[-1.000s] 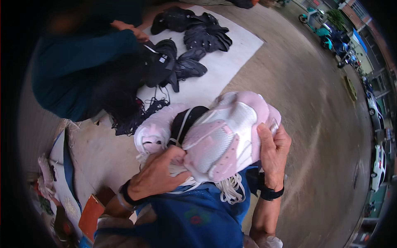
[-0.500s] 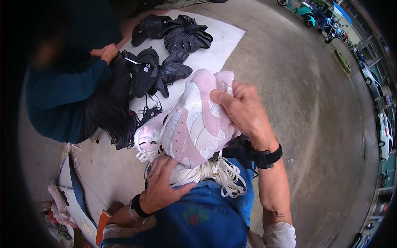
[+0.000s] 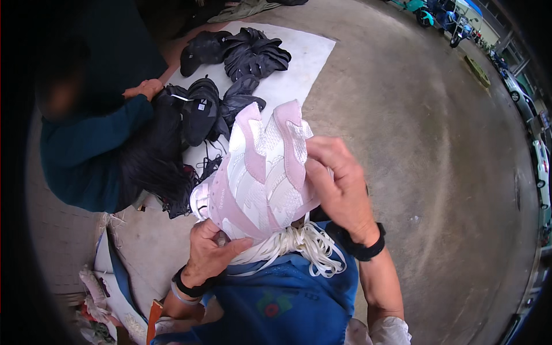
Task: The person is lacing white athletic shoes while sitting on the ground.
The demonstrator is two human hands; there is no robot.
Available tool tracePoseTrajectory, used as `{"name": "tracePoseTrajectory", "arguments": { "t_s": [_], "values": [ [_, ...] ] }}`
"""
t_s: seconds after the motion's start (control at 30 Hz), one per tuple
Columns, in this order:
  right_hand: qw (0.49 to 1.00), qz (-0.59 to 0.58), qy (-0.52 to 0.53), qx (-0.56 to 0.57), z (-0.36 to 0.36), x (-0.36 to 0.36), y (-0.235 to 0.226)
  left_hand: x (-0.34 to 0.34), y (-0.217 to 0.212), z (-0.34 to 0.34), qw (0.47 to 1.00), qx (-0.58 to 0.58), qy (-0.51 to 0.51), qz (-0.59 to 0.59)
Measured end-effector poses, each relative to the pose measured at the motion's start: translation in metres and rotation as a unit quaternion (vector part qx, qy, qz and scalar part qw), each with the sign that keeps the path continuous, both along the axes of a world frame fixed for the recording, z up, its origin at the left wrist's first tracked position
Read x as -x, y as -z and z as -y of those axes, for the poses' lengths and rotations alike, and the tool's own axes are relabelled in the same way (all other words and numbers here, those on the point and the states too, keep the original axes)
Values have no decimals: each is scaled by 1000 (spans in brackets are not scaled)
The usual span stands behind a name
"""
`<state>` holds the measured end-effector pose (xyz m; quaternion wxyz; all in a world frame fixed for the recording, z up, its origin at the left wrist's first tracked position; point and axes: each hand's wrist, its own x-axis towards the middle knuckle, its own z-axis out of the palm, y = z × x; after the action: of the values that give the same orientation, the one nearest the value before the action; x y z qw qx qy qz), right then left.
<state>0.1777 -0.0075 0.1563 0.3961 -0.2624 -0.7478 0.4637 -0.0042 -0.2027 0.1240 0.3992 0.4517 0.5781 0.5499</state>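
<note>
I hold a white and pink shoe upper (image 3: 259, 172) upright in front of me, over my blue apron. My left hand (image 3: 210, 253) grips its lower edge from below. My right hand (image 3: 336, 184) clasps its right side, fingers curled over the mesh. A bundle of white laces (image 3: 299, 244) hangs below the upper, between my wrists. Both wrists wear black bands.
A person in a dark teal top (image 3: 86, 149) crouches at my left, a hand on black shoe uppers (image 3: 201, 109). More black uppers (image 3: 253, 52) lie on a white sheet (image 3: 305, 63) ahead. Bare concrete floor (image 3: 437, 172) spreads right. Scraps and bags (image 3: 109, 293) lie at lower left.
I have turned the pink upper more upright and raised it. My right hand slid from its top down onto its right side; my left hand moved up to its lower edge.
</note>
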Motion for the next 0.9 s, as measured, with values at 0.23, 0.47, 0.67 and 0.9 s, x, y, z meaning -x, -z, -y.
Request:
{"name": "tracePoseTrajectory", "arguments": {
  "t_s": [0.23,0.47,0.67,0.9],
  "values": [
    [989,58,49,-125,15,0,26,-10,-23,-1,961,7,-20,-275],
    [994,29,37,-101,15,9,36,-36,-4,-11,979,5,-109,-173],
    [996,50,4,-69,16,-1,35,9,-14,-11,983,-10,-142,120],
    [973,69,68,-208,45,8,48,-31,-46,-9,994,61,-91,-21]
  ]
}}
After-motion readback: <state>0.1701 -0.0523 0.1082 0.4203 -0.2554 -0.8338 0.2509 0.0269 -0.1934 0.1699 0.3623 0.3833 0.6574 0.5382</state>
